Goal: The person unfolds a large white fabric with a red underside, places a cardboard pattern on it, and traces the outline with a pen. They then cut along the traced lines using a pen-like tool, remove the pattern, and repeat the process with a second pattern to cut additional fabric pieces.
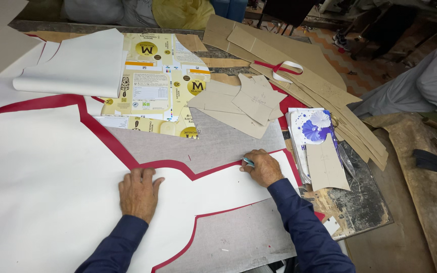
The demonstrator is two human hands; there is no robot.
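Observation:
A large white paper pattern (41, 182) lies on red fabric (110, 139) that shows as a border along its edge. My left hand (138, 193) presses flat on the pattern near its upper edge, fingers together. My right hand (262, 167) rests at the pattern's right corner, closed around a small blue-green marking tool (248, 162) whose tip touches the edge of the pattern. Both arms wear dark blue sleeves.
Grey table surface (213, 141) lies beyond the pattern. Brown cardboard pattern pieces (249, 101) are stacked at the back right, with a yellow printed carton sheet (163, 81), folded white fabric (79, 65) and a flower-printed packet (312, 126). Another person's grey sleeve (431, 81) is at right.

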